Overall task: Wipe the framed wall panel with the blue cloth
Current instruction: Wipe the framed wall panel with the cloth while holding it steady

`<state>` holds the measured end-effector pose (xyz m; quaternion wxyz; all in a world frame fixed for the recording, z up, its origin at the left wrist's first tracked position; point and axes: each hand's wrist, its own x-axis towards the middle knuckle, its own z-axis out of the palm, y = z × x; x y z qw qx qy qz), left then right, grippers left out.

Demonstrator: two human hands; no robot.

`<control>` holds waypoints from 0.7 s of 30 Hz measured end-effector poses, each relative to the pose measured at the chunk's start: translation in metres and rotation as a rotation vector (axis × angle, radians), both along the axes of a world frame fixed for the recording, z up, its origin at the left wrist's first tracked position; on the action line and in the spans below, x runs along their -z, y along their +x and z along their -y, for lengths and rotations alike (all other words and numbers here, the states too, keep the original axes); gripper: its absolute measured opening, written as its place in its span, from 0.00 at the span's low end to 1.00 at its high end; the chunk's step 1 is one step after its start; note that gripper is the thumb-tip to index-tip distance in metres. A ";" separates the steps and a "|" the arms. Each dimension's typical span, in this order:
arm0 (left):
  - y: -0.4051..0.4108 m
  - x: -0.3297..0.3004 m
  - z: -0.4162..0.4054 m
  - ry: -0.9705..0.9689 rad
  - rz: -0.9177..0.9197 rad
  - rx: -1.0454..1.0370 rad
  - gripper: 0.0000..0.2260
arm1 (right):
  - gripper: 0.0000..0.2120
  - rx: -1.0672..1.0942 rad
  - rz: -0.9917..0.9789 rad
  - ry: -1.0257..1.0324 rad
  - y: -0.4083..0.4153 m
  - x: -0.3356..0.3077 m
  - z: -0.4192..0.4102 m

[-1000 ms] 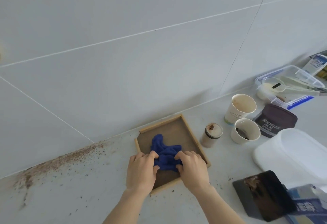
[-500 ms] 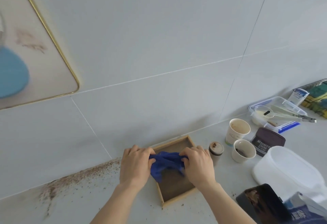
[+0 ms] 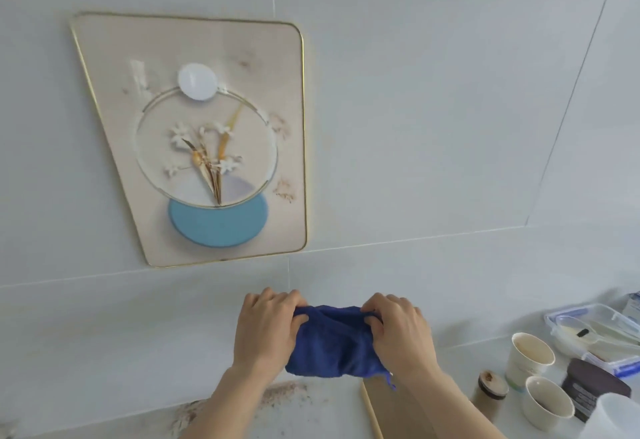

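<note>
A gold-framed beige wall panel (image 3: 104, 147) hangs on the tiled wall at upper left, with a floral ring, a white disc and a light blue disc on it. Brown smudges mark its right side. Below and to the right of it, both hands hold a dark blue cloth (image 3: 334, 345) stretched between them in the air. My left hand (image 3: 265, 326) grips the cloth's left edge. My right hand (image 3: 401, 329) grips its right edge. The cloth hangs well below the panel and does not touch it.
A wooden tray (image 3: 369, 411) lies on the counter under the cloth. Brown powder (image 3: 277, 392) is spilled along the wall base. At the right stand two paper cups (image 3: 531, 359), a small lidded jar (image 3: 491, 388), a dark tub (image 3: 594, 386) and a clear plastic box (image 3: 595, 331).
Both hands lifted the blue cloth out of the wooden tray and spread it between them. The view tilted up, bringing the whole wall panel into sight.
</note>
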<state>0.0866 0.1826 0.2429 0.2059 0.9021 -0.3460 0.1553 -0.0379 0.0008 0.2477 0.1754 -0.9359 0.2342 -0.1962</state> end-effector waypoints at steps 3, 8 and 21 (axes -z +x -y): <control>0.010 -0.022 -0.027 -0.055 0.036 -0.031 0.04 | 0.11 -0.019 0.051 0.006 0.015 -0.026 -0.026; 0.023 -0.059 -0.062 -0.153 0.089 -0.072 0.05 | 0.11 -0.058 0.132 0.047 0.037 -0.063 -0.059; 0.031 -0.115 -0.053 -0.694 -0.221 0.227 0.03 | 0.11 -0.334 0.612 1.343 0.064 -0.131 -0.100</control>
